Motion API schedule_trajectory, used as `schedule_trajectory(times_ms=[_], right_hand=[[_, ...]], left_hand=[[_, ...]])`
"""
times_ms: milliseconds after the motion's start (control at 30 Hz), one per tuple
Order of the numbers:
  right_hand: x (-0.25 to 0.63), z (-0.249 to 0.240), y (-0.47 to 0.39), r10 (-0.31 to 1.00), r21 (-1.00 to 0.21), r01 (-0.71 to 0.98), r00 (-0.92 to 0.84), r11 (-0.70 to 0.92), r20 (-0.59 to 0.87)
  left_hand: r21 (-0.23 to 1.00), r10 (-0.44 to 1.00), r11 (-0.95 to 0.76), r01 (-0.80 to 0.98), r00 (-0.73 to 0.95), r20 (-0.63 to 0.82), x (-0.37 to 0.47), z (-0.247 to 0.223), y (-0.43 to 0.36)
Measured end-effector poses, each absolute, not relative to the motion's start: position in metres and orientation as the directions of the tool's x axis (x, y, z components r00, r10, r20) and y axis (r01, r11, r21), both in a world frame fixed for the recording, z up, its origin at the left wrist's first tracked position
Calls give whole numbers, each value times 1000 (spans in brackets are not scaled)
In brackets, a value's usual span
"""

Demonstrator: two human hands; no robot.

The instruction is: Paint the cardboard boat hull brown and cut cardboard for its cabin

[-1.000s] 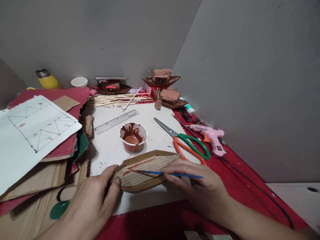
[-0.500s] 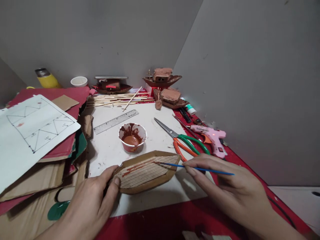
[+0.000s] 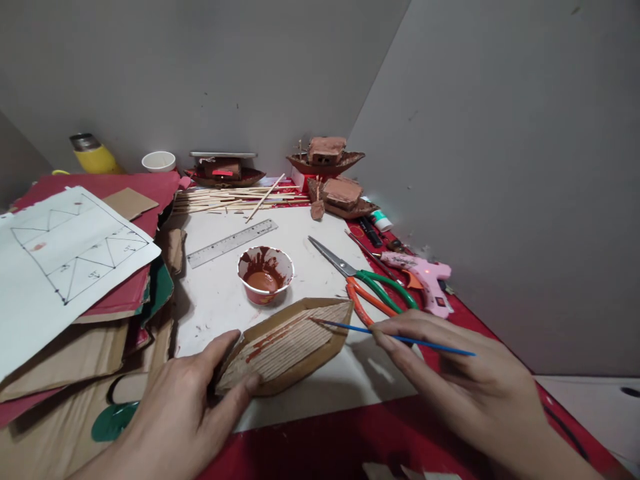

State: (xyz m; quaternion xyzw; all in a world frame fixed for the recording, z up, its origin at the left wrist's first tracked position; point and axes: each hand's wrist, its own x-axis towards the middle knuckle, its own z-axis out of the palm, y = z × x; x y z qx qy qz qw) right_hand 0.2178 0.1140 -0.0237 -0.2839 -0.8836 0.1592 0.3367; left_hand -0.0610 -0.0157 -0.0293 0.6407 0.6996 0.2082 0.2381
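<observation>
My left hand [image 3: 200, 393] grips the near-left end of a small cardboard model boat [image 3: 295, 347], thumb over its rim. The boat is tilted so its ribbed inside faces me, with a streak of reddish-brown paint along the upper ribs. Between the fingertips of my right hand [image 3: 450, 373] is a thin blue paintbrush [image 3: 395, 337]. Its tip touches the ribbed floor near the boat's upper right part. Behind the boat stands a paper cup of brown paint [image 3: 265, 277], smeared up its inner wall.
Scissors [image 3: 367, 277] with green and orange handles lie beside a pink glue gun [image 3: 425, 277] on the right. A clear ruler [image 3: 233, 243], wooden sticks [image 3: 225, 199] and brown model boats [image 3: 327, 157] are farther back. Stacked cardboard [image 3: 100, 340] with a drawn sheet [image 3: 95, 240] fills the left.
The boat has shifted slightly left and its right end has risen. My left thumb sits farther over the rim. The brush tip stays on the ribs at nearly the same spot.
</observation>
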Motion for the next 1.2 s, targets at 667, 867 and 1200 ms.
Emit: schedule_trajectory(times_ms=[667,867,1200], right_hand=[[180,-38,99,493,-723,-13,-723,691,484],[194,-30,104,523,-586,172,-687,792,505],[213,-24,114,580,-415,406,-590,814,561]], left_hand=[[438,999,8,899,8,-33,-65,-51,-22],[452,1000,-2,892,14,-23,-65,-54,-22],[482,994,63,874,-11,-111,-64,-49,-23]])
